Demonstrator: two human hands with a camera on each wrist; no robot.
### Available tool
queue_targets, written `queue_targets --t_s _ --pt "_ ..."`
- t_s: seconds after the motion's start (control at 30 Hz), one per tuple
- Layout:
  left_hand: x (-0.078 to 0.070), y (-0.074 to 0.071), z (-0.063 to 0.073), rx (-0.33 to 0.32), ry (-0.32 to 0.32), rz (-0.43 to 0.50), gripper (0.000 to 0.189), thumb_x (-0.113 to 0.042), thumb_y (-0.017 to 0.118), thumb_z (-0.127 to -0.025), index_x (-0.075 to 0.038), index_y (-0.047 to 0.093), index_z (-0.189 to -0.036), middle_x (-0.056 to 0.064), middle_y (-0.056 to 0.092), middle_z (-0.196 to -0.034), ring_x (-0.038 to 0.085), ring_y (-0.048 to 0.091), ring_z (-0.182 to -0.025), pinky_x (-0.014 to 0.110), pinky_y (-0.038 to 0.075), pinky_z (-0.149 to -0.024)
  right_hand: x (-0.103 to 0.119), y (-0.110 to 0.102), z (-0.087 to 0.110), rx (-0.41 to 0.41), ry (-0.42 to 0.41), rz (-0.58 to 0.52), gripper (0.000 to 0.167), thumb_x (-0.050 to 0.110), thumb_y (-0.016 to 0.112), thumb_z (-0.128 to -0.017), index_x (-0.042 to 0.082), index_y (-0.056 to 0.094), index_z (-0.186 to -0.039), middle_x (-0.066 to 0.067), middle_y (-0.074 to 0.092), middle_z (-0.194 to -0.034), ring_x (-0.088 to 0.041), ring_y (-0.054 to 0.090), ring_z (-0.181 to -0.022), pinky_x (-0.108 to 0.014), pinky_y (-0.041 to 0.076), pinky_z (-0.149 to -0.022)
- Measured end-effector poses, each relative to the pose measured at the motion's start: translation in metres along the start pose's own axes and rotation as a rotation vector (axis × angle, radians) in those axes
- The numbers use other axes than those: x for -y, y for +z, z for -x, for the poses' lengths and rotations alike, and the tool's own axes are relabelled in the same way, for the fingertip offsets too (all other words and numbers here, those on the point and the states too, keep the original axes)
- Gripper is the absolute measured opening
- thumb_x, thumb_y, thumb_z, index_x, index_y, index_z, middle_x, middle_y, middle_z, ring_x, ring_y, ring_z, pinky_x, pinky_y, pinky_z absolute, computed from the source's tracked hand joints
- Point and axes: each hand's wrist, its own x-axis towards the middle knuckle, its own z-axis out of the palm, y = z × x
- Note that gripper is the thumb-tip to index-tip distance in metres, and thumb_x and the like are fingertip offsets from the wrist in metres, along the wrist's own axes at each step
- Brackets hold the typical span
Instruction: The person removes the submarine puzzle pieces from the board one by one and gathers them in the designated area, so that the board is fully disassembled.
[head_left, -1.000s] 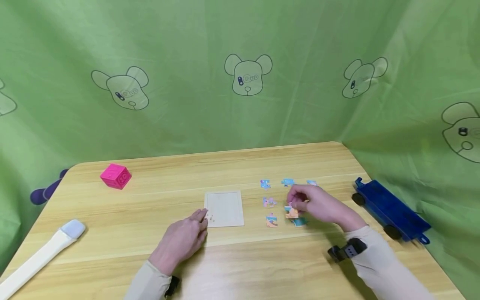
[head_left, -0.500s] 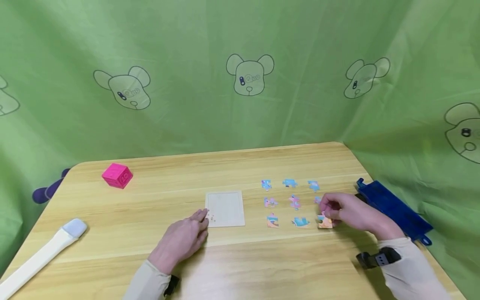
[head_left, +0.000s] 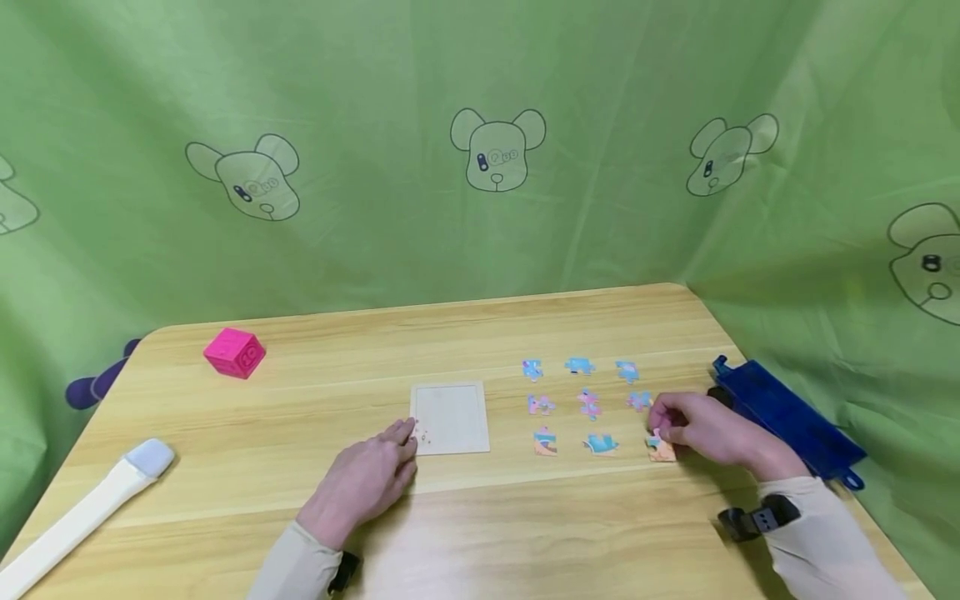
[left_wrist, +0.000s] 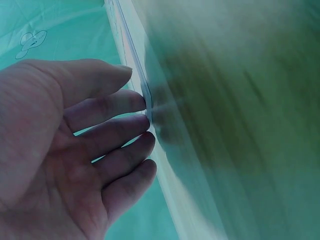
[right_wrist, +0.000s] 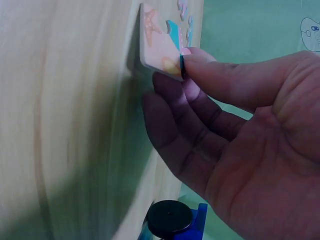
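My right hand (head_left: pixel 708 429) pinches a jigsaw puzzle piece (head_left: pixel 662 451) between thumb and fingers at the lower right of a grid of pieces. In the right wrist view this puzzle piece (right_wrist: pixel 159 47) is mostly peach with a starfish and a teal patch, low over the table; contact with the tabletop is hard to tell. My left hand (head_left: pixel 363 479) lies left of a pale square puzzle board (head_left: pixel 453 421), its fingertips touching the board's left edge. In the left wrist view the left hand (left_wrist: pixel 75 135) has loosely bent fingers meeting that edge.
Several jigsaw pieces lie in rows right of the board, among them a blue one (head_left: pixel 580 366) and a teal one (head_left: pixel 601 444). A blue toy wagon (head_left: pixel 791 421) stands by the right edge. A pink block (head_left: pixel 235 353) and a white-handled tool (head_left: pixel 90 512) lie left.
My right hand has carried the peach puzzle piece from the grid's middle to its lower right corner, shifting slightly at the end. The left hand has stayed at the board.
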Motion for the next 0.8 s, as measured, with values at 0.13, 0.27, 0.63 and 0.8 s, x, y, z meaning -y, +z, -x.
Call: queue_targets --t_s 0.13,0.27,0.63,0.8 --pt "0.001 0.0011 0.0 -0.009 0.004 -0.002 0.03 -0.014 0.067 -0.093 0.002 0.067 -0.119 0.02 0.051 -0.141 0.035 0.052 -0.126 0.051 0.048 -0.097 -0.0017 0.0012 -0.0014 -0.011 0.034 0.028 0.014 -0.008 0.058 -0.091 0.006 0.061 -0.093 -0.002 0.055 -0.081 -0.018 0.05 -0.075 -0.025 0.045 -0.06" --pt "0.0003 0.0006 -0.0002 -0.001 -0.001 0.005 0.031 -0.014 0.066 -0.093 0.002 0.067 -0.119 0.02 0.05 -0.142 0.035 0.051 -0.127 0.051 0.047 -0.097 -0.005 0.0019 -0.0029 -0.026 0.034 0.065 0.012 -0.006 0.058 -0.092 0.006 0.06 -0.093 -0.001 0.055 -0.083 -0.018 0.05 -0.077 -0.025 0.043 -0.062" --pt "-0.0011 -0.0004 -0.0008 0.008 -0.003 0.021 0.032 -0.015 0.066 -0.094 0.003 0.066 -0.121 0.02 0.049 -0.143 0.036 0.05 -0.128 0.051 0.046 -0.099 -0.0069 0.0035 -0.0014 -0.075 0.064 0.115 0.004 0.004 0.06 -0.096 0.003 0.061 -0.1 -0.001 0.056 -0.086 -0.018 0.051 -0.08 -0.03 0.045 -0.067" --pt "-0.0026 -0.0026 0.0006 0.017 -0.008 0.042 0.036 -0.016 0.065 -0.095 0.005 0.063 -0.124 0.021 0.045 -0.146 0.037 0.047 -0.13 0.052 0.042 -0.103 0.0002 0.0033 0.0009 -0.144 0.071 0.146 0.011 0.014 0.06 -0.098 0.003 0.063 -0.101 0.001 0.059 -0.086 -0.016 0.052 -0.077 -0.033 0.047 -0.066"
